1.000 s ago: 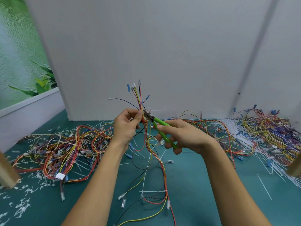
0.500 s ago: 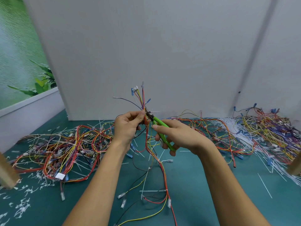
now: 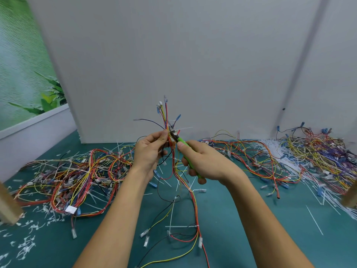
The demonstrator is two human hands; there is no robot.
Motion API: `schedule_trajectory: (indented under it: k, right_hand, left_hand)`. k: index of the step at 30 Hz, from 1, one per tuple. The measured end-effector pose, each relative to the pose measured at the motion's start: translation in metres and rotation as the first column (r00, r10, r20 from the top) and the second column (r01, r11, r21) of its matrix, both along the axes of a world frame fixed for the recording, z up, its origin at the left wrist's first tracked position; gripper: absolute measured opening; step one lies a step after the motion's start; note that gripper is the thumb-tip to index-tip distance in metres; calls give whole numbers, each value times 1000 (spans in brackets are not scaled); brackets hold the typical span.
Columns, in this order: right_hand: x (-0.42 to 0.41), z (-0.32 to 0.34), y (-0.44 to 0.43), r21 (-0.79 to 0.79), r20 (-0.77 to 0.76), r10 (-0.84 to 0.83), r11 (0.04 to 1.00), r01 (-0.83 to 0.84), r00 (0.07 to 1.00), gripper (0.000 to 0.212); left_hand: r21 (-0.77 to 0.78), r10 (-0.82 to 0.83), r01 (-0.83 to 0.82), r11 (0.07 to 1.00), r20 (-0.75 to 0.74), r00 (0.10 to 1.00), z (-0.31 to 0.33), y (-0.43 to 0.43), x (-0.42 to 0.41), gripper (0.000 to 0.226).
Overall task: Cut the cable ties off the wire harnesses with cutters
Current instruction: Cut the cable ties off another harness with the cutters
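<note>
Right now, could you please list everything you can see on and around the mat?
mat: one, teal, underneath
panel: one, white, behind
wire harness: one, multicoloured, held upright at centre, tail hanging down
cutters: one, green-handled, tip at the harness
cable tie: one, white, tail sticking out by the cutters
left harness pile: one, multicoloured, mat's left
right harness pile: one, multicoloured, mat's right
tie offcuts: many, white, scattered front left
wooden posts: two, tan, left and right edges
left hand: one, pinches the wire harness
right hand: one, grips the cutters
</note>
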State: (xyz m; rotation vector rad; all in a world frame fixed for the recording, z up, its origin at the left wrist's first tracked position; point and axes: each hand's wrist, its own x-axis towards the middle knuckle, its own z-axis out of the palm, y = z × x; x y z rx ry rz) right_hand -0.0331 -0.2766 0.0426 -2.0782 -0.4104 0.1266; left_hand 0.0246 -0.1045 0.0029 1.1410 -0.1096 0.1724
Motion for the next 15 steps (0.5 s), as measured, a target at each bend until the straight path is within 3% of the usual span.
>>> schedule_trajectory:
  k: [6,11,15]
  right_hand:
    - [3,-3,2,-20,49,-30,999,31,998,27]
    - [6,-6,7,-50,79,-69,996,73,995,43]
    - [4,-5,9,19,5,-54,998,54,999,42]
  left_hand:
    - [-17,-14,14,1000,-7,1000,-2,3,3,17]
    - [-17,-20,20,1000,-2,1000,-3,6,6,16]
    - [-10,-25,25,1000,18,1000,-5,8,8,24]
